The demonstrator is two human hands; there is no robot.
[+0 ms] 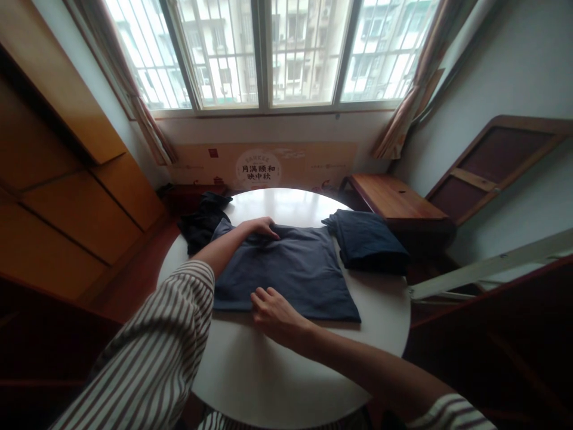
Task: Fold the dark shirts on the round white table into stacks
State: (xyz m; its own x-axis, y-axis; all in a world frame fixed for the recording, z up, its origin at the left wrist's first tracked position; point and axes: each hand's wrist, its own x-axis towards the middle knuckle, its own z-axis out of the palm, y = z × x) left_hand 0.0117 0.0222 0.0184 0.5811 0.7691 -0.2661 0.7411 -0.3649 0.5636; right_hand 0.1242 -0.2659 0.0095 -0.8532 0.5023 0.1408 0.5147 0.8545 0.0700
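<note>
A grey-blue garment (299,263), its exact kind unclear, is spread in a wide flat shape on the round white table (268,382). At its far edge my left hand (262,227) is closed on the cloth, thumb toward the right and the fingertips partly hidden. My right hand (275,313) is at the near edge, left of its middle, with curled fingers pinching the hem. To the right lies a folded dark navy garment (369,239). Black clothing (203,221) is heaped at the table's left, beside the grey one.
Behind the table, a wooden bench or low cabinet (398,197) stands at the right, near a leaning framed panel (496,161). Wooden cabinets (76,221) line the left wall. Beneath the barred windows (264,54) is a printed banner (308,161).
</note>
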